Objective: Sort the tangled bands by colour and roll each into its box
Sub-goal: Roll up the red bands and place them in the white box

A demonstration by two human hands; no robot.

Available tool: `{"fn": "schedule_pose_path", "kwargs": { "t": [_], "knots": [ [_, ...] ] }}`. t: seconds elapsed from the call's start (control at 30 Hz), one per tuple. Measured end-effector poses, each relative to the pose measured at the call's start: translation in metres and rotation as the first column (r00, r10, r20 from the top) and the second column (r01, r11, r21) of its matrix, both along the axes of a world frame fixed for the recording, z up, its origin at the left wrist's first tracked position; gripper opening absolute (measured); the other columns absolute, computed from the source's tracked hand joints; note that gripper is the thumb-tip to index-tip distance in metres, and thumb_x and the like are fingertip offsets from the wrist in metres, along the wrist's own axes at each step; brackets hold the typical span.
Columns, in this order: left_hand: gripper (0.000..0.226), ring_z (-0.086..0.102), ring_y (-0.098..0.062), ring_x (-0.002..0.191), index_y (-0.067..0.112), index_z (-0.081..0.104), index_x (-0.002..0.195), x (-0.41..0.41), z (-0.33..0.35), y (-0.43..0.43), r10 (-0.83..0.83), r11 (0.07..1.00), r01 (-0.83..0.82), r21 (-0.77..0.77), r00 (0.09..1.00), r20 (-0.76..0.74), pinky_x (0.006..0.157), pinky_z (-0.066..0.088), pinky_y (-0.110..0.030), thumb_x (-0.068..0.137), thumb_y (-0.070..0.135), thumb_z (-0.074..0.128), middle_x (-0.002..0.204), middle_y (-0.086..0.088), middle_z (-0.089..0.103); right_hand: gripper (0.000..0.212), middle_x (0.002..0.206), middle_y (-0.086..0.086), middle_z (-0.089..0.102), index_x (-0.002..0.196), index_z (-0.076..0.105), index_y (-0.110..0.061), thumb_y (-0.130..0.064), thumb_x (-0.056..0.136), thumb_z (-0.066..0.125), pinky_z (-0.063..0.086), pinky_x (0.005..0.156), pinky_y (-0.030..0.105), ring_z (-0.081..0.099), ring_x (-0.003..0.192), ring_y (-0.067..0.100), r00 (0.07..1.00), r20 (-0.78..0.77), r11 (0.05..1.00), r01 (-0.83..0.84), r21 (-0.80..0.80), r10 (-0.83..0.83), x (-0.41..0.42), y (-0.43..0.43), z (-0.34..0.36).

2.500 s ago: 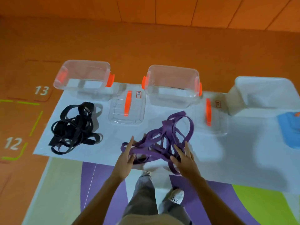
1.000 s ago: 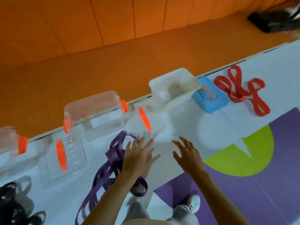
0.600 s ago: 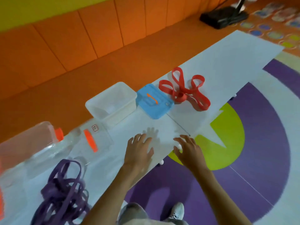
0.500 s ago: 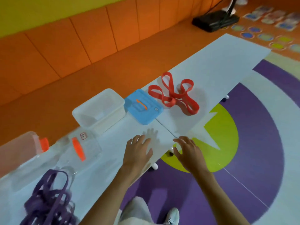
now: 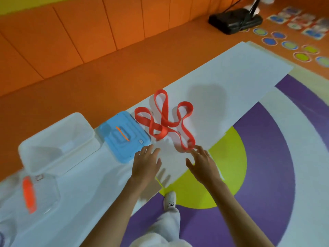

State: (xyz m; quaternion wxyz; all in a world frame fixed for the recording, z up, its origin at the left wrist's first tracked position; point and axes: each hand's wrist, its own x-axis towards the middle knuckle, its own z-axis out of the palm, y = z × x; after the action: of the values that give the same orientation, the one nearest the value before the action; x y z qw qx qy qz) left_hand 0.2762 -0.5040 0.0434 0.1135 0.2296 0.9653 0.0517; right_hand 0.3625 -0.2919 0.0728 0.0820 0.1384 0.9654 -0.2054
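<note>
A red band (image 5: 164, 122) lies in loose loops on the white table (image 5: 222, 82). To its left sit a blue box lid (image 5: 122, 136) and an open white box (image 5: 57, 145). My left hand (image 5: 146, 164) hovers over the table just in front of the blue lid, fingers spread, holding nothing. My right hand (image 5: 203, 164) reaches with straight fingers; its fingertips are right at the near loop of the red band. The purple and black bands are out of view.
A clear lid with an orange handle (image 5: 29, 195) lies at the left edge. A black device base (image 5: 235, 20) stands on the orange floor at the far right, near round floor markers. My white shoe (image 5: 170, 200) shows below the table edge.
My view and both hands have moved right along the table, away from the purple tangle. The hands have let go of the purple bands and now reach up to the red band.
</note>
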Motion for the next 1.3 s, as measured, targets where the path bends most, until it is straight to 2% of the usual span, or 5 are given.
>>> {"fn": "schedule_pose_path", "kwargs": {
  "t": [0.43,0.77,0.9,1.03,1.3],
  "knots": [
    [0.044,0.052,-0.039,0.132,0.027,0.055,0.144,-0.143,-0.042,0.102,0.406,0.889,-0.429,0.160,0.900,0.160,0.107,0.045,-0.051,0.102,0.040,0.055,0.141,-0.012,0.053,0.054,0.165,0.005,0.032,0.157,0.041,-0.029,-0.035,0.104,0.055,0.047,0.109,0.049,0.038,0.147,0.033,0.918,0.272,0.957,-0.288,-0.041,0.288,-0.169,0.128,-0.058],
    [0.068,0.011,-0.042,0.161,0.037,0.027,0.164,-0.221,-0.067,0.168,0.657,0.733,-0.680,-0.029,0.695,0.292,0.122,0.021,-0.073,0.104,0.068,0.038,0.177,-0.006,0.007,0.090,0.176,0.001,-0.008,0.166,0.007,-0.040,-0.005,0.096,0.051,0.022,0.126,0.056,-0.001,0.162,0.031,0.701,0.313,0.714,-0.694,0.092,0.641,-0.284,0.185,-0.107],
    [0.080,0.021,-0.052,0.156,0.039,0.026,0.162,-0.239,-0.070,0.194,0.786,0.573,-0.812,-0.109,0.506,0.356,0.120,0.028,-0.072,0.095,0.069,0.058,0.176,-0.009,0.000,0.086,0.175,0.006,0.011,0.166,0.016,-0.039,-0.007,0.096,0.055,0.013,0.127,0.059,0.008,0.162,0.033,0.640,0.231,0.622,-0.768,0.156,0.733,-0.320,0.199,-0.117],
    [0.093,0.016,-0.049,0.158,0.040,0.016,0.165,-0.240,-0.087,0.200,0.812,0.583,-0.762,-0.284,0.526,0.254,0.119,0.019,-0.075,0.091,0.067,0.067,0.176,-0.011,0.002,0.086,0.142,0.019,0.064,0.137,0.070,-0.022,0.007,0.058,0.086,0.050,0.100,0.069,0.060,0.131,0.046,0.572,-0.013,0.556,-0.793,0.249,0.820,-0.337,0.200,-0.126],
    [0.058,0.048,-0.037,0.142,0.025,0.053,0.142,-0.245,-0.104,0.205,0.844,0.526,-0.827,-0.196,0.479,0.243,0.117,0.026,-0.075,0.092,0.047,0.076,0.144,-0.004,0.055,0.054,0.097,0.004,0.078,0.098,0.082,-0.020,0.003,0.051,0.092,0.058,0.088,0.061,0.076,0.101,0.034,0.438,-0.073,0.437,-0.840,0.321,0.896,-0.366,0.204,-0.130]
  ]
}}
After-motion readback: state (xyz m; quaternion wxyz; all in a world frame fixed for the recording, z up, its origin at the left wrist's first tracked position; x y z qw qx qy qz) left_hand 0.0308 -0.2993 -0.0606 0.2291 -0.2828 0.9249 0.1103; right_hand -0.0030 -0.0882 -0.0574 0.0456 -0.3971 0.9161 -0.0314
